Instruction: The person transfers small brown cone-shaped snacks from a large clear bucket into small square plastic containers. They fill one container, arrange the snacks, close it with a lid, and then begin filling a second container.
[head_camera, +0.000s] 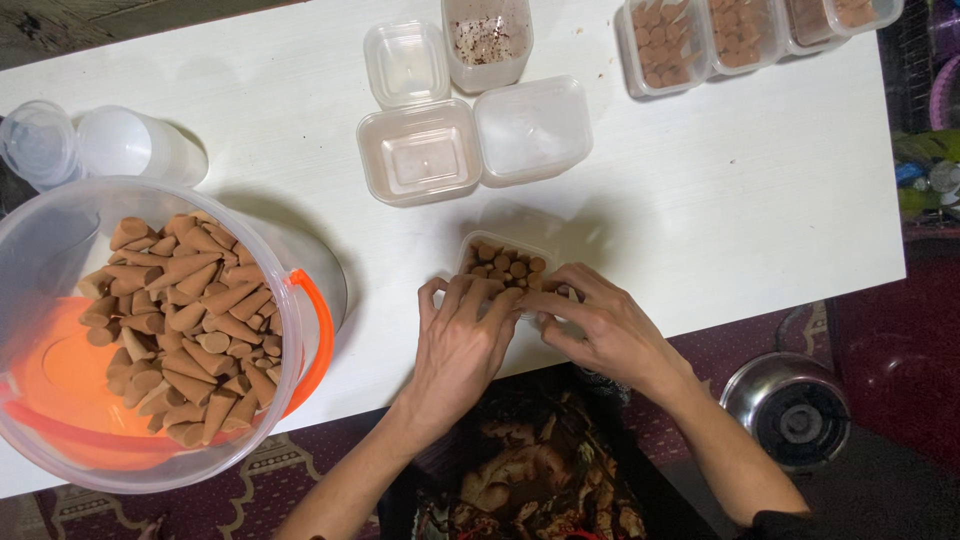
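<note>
Item: small clear box of brown cones, at the table's near edge. My left hand and right hand cupped it, fingers curled over the cones. Risk I judged: a nudge could tip upright cones or slide the box off.

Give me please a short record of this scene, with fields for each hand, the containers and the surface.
left hand: rests on the near side of a small clear box of brown cones
right hand: fingers at the same box's near right edge
bucket: clear, orange handle, half full of cones
empty boxes: three, behind the small box
filled boxes: row at far right
surface: white table
</note>
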